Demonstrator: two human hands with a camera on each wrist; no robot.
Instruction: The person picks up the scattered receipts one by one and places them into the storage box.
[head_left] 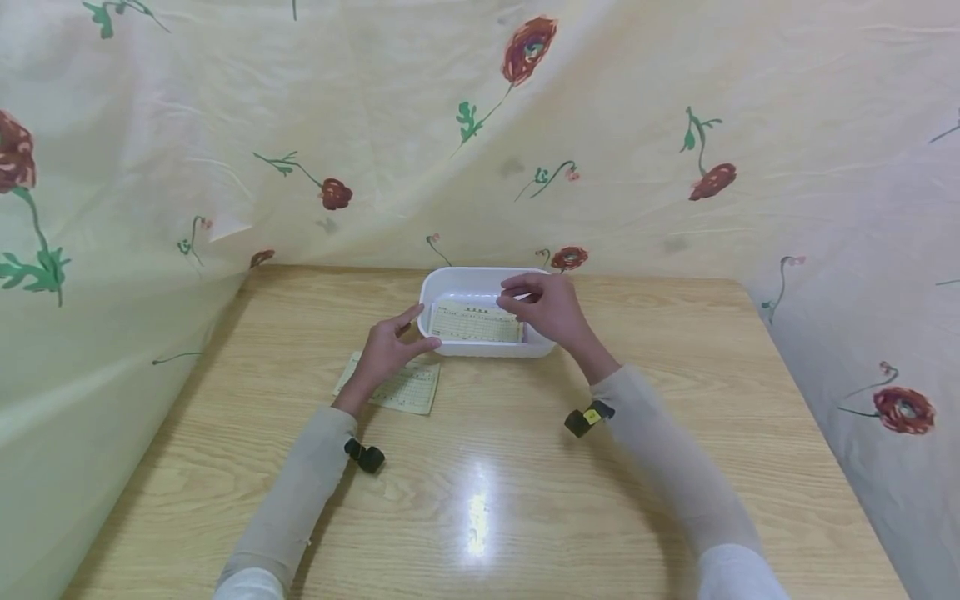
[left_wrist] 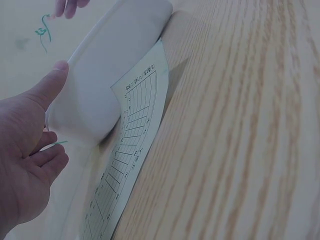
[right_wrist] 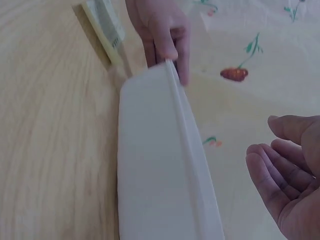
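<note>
A white plastic tub with rounded corners stands near the back of the wooden table. Inside it lies a printed paper form with a ruled grid. My left hand holds the tub's left end, thumb at the front rim and fingers by the end wall. Above the tub's right part hovers my right hand; in the right wrist view a gap shows between its thumb and loosely bent fingers, with nothing held. A second paper form, slightly curled, lies on the table beneath my left wrist, partly hidden by it in the head view.
The wood-grain table reaches back to a flower-patterned cloth hanging behind and along both sides. Close behind the tub, the cloth meets the table's rear edge. Dark wrist cameras sit on both sleeves.
</note>
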